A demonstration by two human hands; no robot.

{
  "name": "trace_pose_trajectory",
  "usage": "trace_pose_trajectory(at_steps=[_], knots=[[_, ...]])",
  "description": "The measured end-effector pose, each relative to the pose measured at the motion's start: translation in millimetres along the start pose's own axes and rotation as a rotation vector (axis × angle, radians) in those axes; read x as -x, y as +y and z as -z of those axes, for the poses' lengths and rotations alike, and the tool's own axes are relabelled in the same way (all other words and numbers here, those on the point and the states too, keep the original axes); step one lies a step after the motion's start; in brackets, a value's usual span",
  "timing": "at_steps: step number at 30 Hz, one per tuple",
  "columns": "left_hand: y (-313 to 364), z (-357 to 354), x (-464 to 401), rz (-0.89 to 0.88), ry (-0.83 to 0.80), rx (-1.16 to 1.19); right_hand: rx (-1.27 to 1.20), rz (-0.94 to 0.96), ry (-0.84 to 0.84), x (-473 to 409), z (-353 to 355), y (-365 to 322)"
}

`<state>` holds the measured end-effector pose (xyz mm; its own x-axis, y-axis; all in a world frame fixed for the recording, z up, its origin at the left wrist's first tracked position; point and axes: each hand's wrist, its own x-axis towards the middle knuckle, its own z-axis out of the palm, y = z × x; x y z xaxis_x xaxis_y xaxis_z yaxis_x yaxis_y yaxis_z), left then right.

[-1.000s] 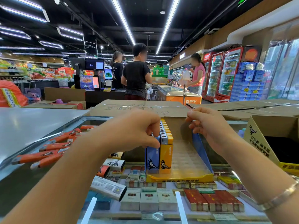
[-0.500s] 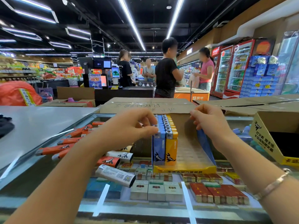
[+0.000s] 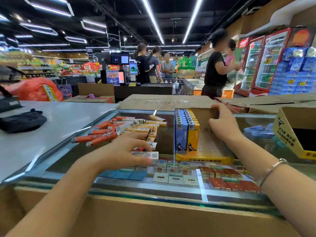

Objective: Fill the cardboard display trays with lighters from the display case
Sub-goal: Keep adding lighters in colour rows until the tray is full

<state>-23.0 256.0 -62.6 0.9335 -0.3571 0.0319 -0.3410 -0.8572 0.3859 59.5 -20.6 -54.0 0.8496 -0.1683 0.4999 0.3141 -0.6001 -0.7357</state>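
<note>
left hand [image 3: 127, 149] has left tray [image 3: 205, 159], now spread open over loose lighters [image 3: 119, 129] on desk; right hand [image 3: 222, 124] still grips tray wall; next refill starting

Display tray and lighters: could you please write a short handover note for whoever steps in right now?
Left hand: open, fingers spread over the loose lighters lying on the glass counter; holds none.
Right hand: grips the back wall of the display tray, steadying it.
Done: one blue row and one yellow row stand upright at the tray's left side.
Left: fill the tray's bare right part from the pile; a second box waits at right.
</note>
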Motion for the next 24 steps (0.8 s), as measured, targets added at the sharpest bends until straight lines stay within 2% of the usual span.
trace_pose_trajectory(at_steps=[4,10,14,21,24], knots=[[-2.1,-8.5,-11.0,0.009,0.121,-0.109,0.088,-0.068,-0.037,-5.6,-0.6,-3.6],[-16.1,-10.8,-33.7,0.100,0.070,-0.296,0.175,-0.123,-0.039,-11.7,-4.9,-8.7],[-16.8,-9.7,-44.8,0.097,0.099,-0.310,0.224,-0.056,-0.037,-8.6,-3.7,-4.9],[-12.3,-13.1,-58.4,0.134,0.109,-0.316,0.182,-0.056,-0.082,-7.2,-1.1,-2.6],[-7.5,-15.1,-63.5,0.130,0.164,-0.311,0.186,-0.057,-0.082,-7.6,-0.3,-3.2]])
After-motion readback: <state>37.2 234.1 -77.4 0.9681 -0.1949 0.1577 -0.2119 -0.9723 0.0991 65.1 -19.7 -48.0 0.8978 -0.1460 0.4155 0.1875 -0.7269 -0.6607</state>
